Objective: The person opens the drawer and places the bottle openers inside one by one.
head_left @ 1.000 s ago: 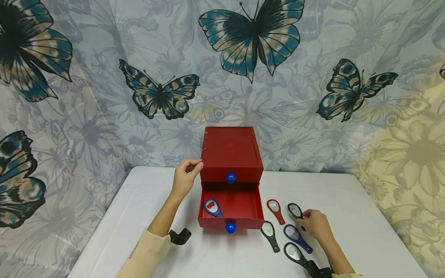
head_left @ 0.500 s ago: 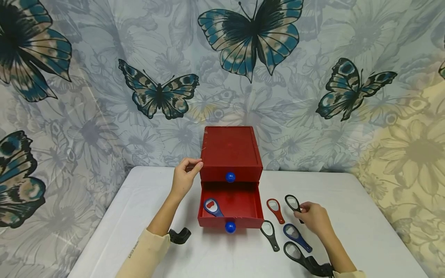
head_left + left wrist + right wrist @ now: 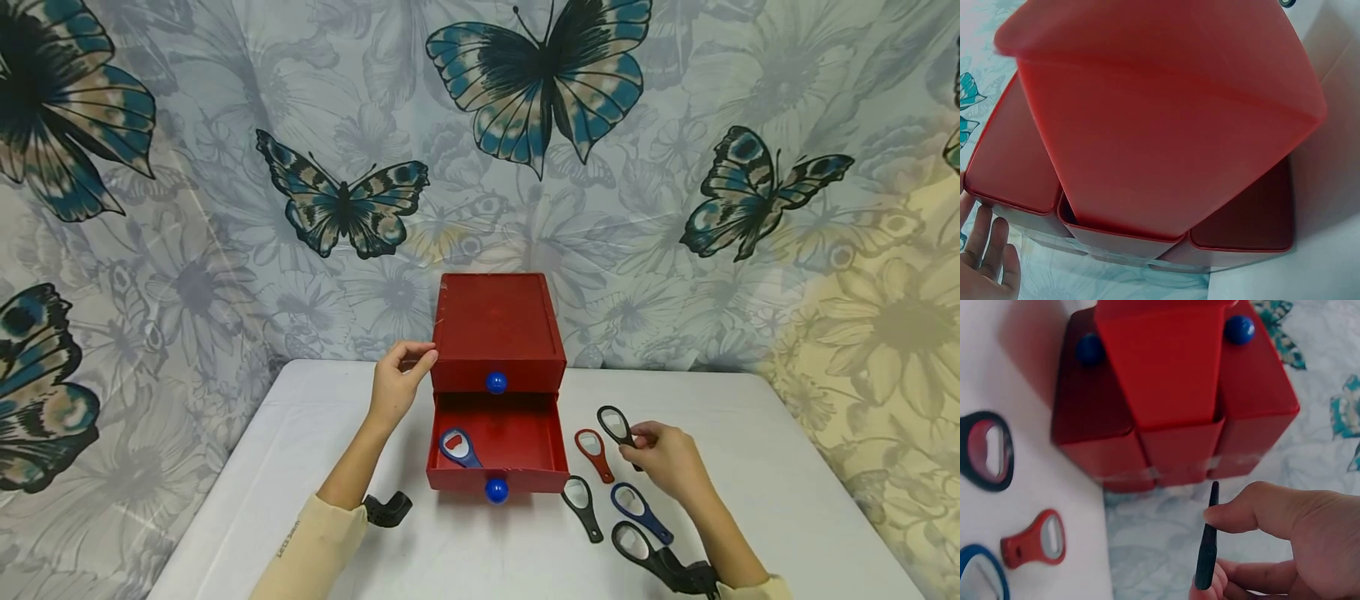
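Note:
A red drawer unit (image 3: 497,321) with blue knobs stands on the table, its middle drawer (image 3: 517,433) pulled out. Inside that drawer, at the left, lies a blue bottle opener (image 3: 460,448). My left hand (image 3: 395,385) touches the unit's upper left side; its fingers (image 3: 997,240) look relaxed at the edge in the left wrist view. To the right, my right hand (image 3: 667,458) pinches a black bottle opener (image 3: 615,424) by its handle, above the table. In the right wrist view this black opener appears edge-on between thumb and fingers.
Beside the drawer lie a red bottle opener (image 3: 594,455), a black one (image 3: 582,507), a blue one (image 3: 642,512) and another black one (image 3: 633,543) near my right wrist. A butterfly-patterned cloth (image 3: 555,225) hangs behind the white table (image 3: 780,467).
My right hand has lifted the black bottle opener off the table and moved it left, toward the drawer unit. My left hand has stayed at the unit's side.

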The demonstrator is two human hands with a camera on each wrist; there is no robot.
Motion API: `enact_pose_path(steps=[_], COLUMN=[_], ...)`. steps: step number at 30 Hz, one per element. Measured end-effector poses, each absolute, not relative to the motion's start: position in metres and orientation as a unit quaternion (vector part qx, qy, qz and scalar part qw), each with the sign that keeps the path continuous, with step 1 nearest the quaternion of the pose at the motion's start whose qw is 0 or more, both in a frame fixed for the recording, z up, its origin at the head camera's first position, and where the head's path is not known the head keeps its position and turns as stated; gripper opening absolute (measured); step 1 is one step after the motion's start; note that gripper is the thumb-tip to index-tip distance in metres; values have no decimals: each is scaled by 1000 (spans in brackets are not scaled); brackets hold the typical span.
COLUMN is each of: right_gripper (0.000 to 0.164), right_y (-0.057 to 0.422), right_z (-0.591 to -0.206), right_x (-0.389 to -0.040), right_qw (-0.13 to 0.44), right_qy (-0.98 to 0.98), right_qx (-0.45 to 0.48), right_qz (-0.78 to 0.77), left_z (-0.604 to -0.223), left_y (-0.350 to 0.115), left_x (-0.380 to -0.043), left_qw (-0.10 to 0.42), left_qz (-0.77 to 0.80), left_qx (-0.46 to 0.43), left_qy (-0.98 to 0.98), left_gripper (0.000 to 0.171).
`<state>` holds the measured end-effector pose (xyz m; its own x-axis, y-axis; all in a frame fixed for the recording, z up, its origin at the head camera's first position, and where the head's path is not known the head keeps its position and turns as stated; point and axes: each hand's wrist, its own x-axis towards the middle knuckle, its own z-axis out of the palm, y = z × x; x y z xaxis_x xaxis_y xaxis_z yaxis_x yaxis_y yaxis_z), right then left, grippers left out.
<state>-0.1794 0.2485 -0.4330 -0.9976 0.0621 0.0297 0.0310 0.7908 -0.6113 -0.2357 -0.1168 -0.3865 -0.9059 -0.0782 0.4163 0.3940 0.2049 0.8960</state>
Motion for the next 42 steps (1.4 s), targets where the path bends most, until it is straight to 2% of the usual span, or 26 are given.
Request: enact_pose_path(steps=[15,26,34,42], right_gripper=[33,28,26,16], right_y=[217,185,156,132], right_z=[-412,-399,-399,-405], right_x=[-172,-171,-183,-195], right_qw=[20,-13,-19,-18], right_qy=[-932,-910,-909,-920], right_qx=[23,65,115,157], right_qz=[361,409,399,358], left_z=[-387,-387,-387,-389], left_y=[-117,-116,-115,-115], left_x=[-236,-236,-235,-235], left_qw=[189,193,193,197], left_qz=[-624,-624,-626,-626], left_qx=[-104,-105,-102,-107], left_qy=[-751,-750,-748,-747], left_gripper=[20,19,18,18])
